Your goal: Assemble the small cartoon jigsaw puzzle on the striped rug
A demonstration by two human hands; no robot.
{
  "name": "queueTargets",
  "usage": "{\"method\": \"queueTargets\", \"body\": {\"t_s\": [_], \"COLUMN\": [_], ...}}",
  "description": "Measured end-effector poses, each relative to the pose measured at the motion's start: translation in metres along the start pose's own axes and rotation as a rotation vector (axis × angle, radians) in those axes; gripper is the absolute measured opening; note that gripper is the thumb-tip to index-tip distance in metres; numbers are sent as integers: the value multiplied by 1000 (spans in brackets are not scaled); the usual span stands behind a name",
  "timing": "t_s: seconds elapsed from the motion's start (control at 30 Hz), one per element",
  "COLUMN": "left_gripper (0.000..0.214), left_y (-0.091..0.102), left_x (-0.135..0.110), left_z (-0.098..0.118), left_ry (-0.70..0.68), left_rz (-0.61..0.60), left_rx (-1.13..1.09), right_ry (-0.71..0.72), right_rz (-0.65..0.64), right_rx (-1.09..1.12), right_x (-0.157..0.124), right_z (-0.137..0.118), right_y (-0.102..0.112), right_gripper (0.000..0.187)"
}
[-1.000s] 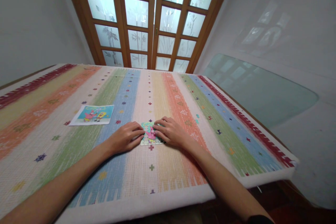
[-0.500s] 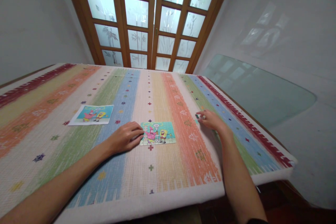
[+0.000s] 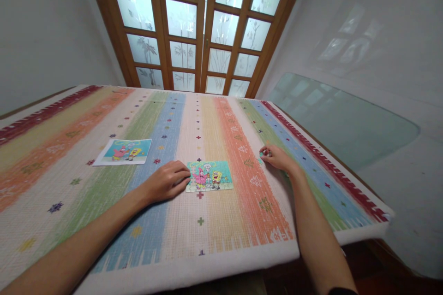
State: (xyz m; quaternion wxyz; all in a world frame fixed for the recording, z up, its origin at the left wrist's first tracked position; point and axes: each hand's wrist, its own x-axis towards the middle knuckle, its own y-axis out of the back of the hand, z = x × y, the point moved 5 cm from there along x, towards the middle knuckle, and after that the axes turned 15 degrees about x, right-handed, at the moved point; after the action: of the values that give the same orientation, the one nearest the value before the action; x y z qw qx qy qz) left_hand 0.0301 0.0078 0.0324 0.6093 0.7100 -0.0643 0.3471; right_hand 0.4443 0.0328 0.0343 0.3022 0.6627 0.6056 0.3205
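A nearly whole jigsaw puzzle (image 3: 212, 177) with cartoon figures on a turquoise ground lies flat on the patterned cloth. My left hand (image 3: 169, 179) rests at its left edge, fingers bent and close together, their tips against the puzzle. Off to the right, my right hand (image 3: 275, 156) pinches a small greenish puzzle piece (image 3: 263, 154) between thumb and fingers, just over the cloth. Another bit of turquoise shows below those fingertips, too small to make out fully. To the left lies a printed reference picture (image 3: 126, 151) showing similar figures, untouched by either hand.
The striped tablecloth (image 3: 187, 226) covers the whole table, and its front edge hangs close to me. Behind the table stand wooden doors with frosted panes (image 3: 182, 18). A pale glass sheet (image 3: 342, 115) is beyond the table's right side.
My right hand's fingers have shifted slightly and drawn closer around the small piece. The left hand stays at the puzzle's edge. The whole view has moved a little.
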Motion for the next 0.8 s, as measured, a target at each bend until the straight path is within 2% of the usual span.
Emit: {"method": "queueTargets", "body": {"t_s": [0.1, 0.2, 0.3, 0.43, 0.53, 0.63, 0.8], "left_gripper": [20, 20, 20, 20, 20, 20, 23], "left_y": [0, 0, -1, -1, 0, 0, 0], "left_x": [0, 0, 0, -1, 0, 0, 0], "left_z": [0, 0, 0, 0, 1, 1, 3], "left_ry": [2, 8, 10, 9, 11, 6, -31], "left_rz": [-3, -10, -7, -11, -15, -9, -16], "left_rx": [-2, -9, -18, -20, -13, -6, 25], "right_ry": [18, 73, 152, 290, 365, 388, 482], "right_rz": [-16, -82, -253, -396, -460, -405, -278], "right_rx": [74, 209, 506, 539, 534, 504, 351], "right_x": [0, 0, -6, -25, -42, -51, -52], "right_z": [-7, -28, -68, -127, -158, -171, -174], "right_y": [1, -12, -45, -93, -120, -134, -138], "right_gripper": [1, 9, 17, 7, 7, 8, 8]}}
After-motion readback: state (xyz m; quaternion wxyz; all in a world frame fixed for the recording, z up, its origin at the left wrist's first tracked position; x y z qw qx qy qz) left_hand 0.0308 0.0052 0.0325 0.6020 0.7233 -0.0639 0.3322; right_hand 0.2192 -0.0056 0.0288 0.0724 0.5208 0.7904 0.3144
